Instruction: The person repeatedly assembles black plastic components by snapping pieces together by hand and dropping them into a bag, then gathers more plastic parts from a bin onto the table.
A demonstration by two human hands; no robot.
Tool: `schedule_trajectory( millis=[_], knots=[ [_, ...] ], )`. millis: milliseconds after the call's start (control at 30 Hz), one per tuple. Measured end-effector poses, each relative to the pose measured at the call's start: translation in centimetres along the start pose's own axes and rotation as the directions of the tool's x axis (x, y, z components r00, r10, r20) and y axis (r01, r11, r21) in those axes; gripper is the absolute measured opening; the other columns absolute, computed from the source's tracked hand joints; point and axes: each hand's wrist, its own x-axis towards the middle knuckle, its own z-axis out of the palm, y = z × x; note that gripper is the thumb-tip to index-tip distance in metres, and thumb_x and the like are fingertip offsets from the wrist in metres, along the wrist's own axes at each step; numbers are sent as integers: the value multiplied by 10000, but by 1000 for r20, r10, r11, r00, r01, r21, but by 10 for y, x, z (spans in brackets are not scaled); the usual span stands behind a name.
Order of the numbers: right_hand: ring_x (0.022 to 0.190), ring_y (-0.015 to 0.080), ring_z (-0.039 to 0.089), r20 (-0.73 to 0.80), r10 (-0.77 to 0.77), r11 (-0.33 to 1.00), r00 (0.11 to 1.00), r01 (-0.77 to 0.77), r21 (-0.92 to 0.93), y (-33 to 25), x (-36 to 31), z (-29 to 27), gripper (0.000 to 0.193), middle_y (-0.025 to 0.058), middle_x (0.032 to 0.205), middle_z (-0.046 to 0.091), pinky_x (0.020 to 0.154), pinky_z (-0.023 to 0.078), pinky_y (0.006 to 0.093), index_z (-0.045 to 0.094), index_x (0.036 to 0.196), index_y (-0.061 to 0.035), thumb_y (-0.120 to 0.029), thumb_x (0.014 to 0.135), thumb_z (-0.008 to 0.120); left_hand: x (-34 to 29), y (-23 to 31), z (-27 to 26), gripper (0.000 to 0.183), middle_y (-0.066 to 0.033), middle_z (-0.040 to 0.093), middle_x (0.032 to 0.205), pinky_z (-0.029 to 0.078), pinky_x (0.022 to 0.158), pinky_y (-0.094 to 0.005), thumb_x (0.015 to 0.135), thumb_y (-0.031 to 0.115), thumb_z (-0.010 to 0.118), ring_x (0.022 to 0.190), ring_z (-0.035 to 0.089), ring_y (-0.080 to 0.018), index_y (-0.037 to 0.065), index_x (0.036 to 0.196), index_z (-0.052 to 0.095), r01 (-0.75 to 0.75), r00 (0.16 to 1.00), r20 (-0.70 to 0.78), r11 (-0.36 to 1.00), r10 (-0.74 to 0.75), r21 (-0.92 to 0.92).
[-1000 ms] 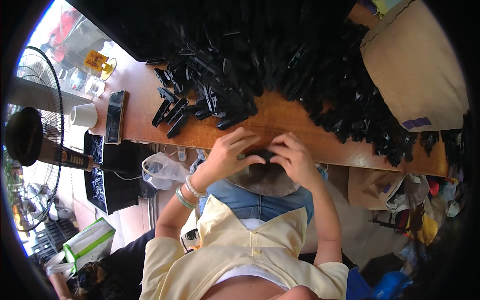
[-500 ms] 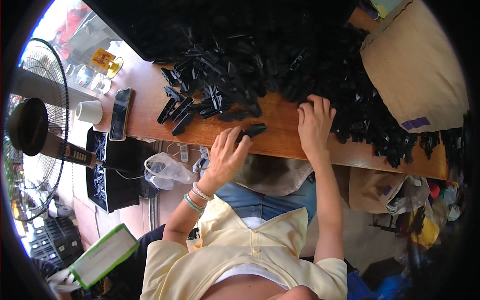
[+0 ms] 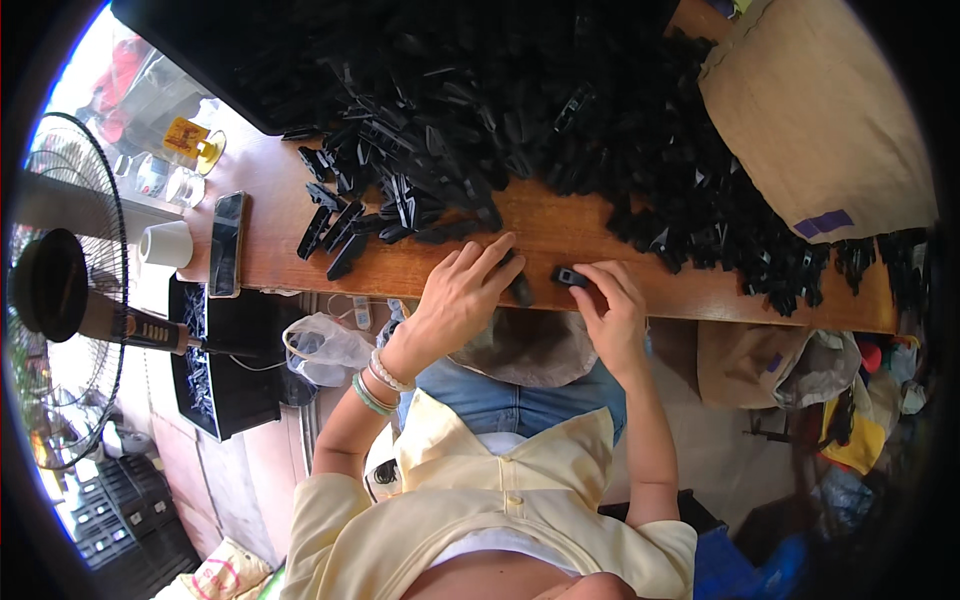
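Small black piece (image 3: pixel 569 275) is sitting in the right hand (image 3: pixel 616 316), narrow pinch btwn thumb & fingers, over the bench (image 3: pixel 548 215) near its front edge. Left hand (image 3: pixel 452 305) is bending its fingers over a longer dark piece (image 3: pixel 519 287); can't tell if it's gripping or just touching. Both hands are prob. best working low & close, w/ light fingertip pressure, as hard plastic is likely slipping if squeezed off-centre. Pinched pc. is looking blocky, w/ a pale squarish spot; heap (image 3: pixel 420 130) is showing long, slim, partly glossy pcs. Bench wood is looking smooth, brown.
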Motion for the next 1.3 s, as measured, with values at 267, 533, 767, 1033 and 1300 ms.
schedule_trajectory(
  millis=[267,533,767,1033,1300],
  knots=[
    [791,243,610,73,171,946,983,-185,266,-5,1,-1,243,106,920,643,719,485,333,684,1027,33,19,790,733,0,-4,21,236,-135,627,973,496,764,-371,749,12,747,859,594,-300,-38,971,686,175,956,-131,868,-264,-465],
    [828,244,610,115,94,972,989,-116,202,6,16,-4,252,96,898,651,722,483,329,697,1026,25,23,776,735,1,-7,19,237,-124,619,963,492,754,-369,745,-2,739,849,586,-293,-30,975,694,181,965,-92,881,-244,-437],
    [856,241,579,180,-49,986,983,19,163,0,25,2,270,63,953,638,746,453,351,716,1015,-14,7,747,745,0,-3,22,248,-116,616,959,487,717,-368,742,-14,734,818,568,-288,-38,984,689,90,982,-117,916,-146,-390],
    [859,243,596,294,-32,983,955,-23,181,-14,6,-12,254,86,1005,628,710,484,337,711,1009,2,47,759,721,-4,-8,6,376,-143,617,1048,514,754,-376,741,105,783,882,600,-313,-55,1060,663,-11,976,-209,938,-66,-345],
    [965,254,608,-388,172,925,905,-284,-251,34,-5,-50,259,129,1076,593,786,509,345,681,1106,-20,-26,847,695,-15,-28,-5,367,-174,581,1112,525,748,-374,792,41,698,884,617,-300,-76,1128,605,256,941,-272,949,-201,185]
  ],
)
